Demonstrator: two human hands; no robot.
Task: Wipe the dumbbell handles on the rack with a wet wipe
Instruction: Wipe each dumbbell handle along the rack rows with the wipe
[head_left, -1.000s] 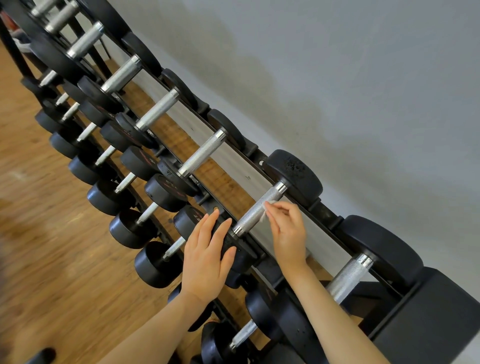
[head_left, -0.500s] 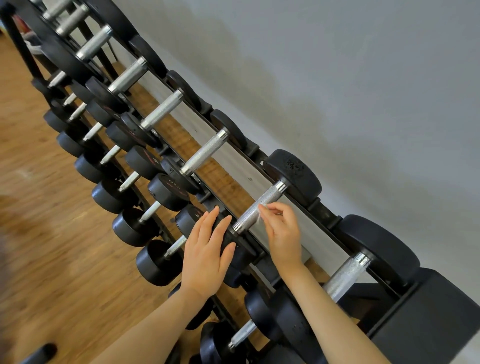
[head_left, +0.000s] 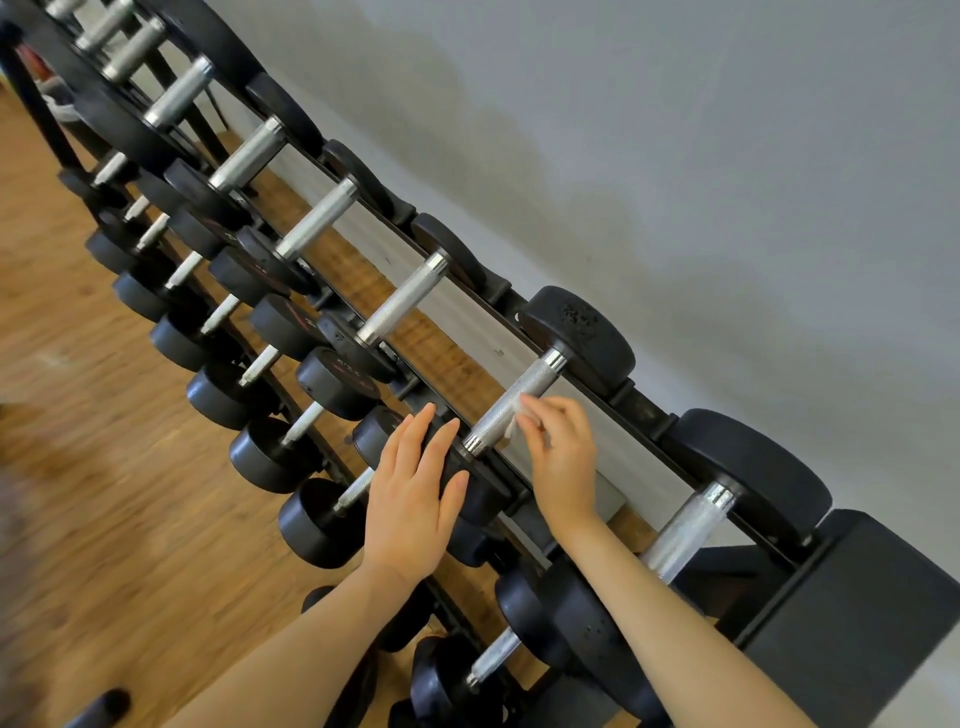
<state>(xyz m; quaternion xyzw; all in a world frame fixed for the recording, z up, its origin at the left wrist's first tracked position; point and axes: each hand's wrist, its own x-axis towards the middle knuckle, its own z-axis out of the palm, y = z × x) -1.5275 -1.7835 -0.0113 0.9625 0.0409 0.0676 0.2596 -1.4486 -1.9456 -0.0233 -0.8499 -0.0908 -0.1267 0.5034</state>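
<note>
A black rack (head_left: 649, 447) runs diagonally from upper left to lower right and carries black dumbbells with knurled silver handles. My right hand (head_left: 563, 457) pinches a small white wet wipe (head_left: 514, 418) against the lower right side of one top-row handle (head_left: 511, 408). My left hand (head_left: 415, 499) lies flat with straight fingers on the near black head of that same dumbbell (head_left: 467, 486). The far head (head_left: 579, 338) sits against the rack's back rail. Most of the wipe is hidden by my fingers.
More handles (head_left: 402, 306) line the top row to the upper left, and another handle (head_left: 685, 530) lies to the right. Lower rows hold smaller dumbbells (head_left: 270, 452). A grey wall (head_left: 675, 156) stands behind, wooden floor (head_left: 104, 493) to the left, a black block (head_left: 857, 623) at the lower right.
My right hand has slid the wipe a little down the handle toward its near end. The view has shifted slightly; my left hand stays on the dumbbell head.
</note>
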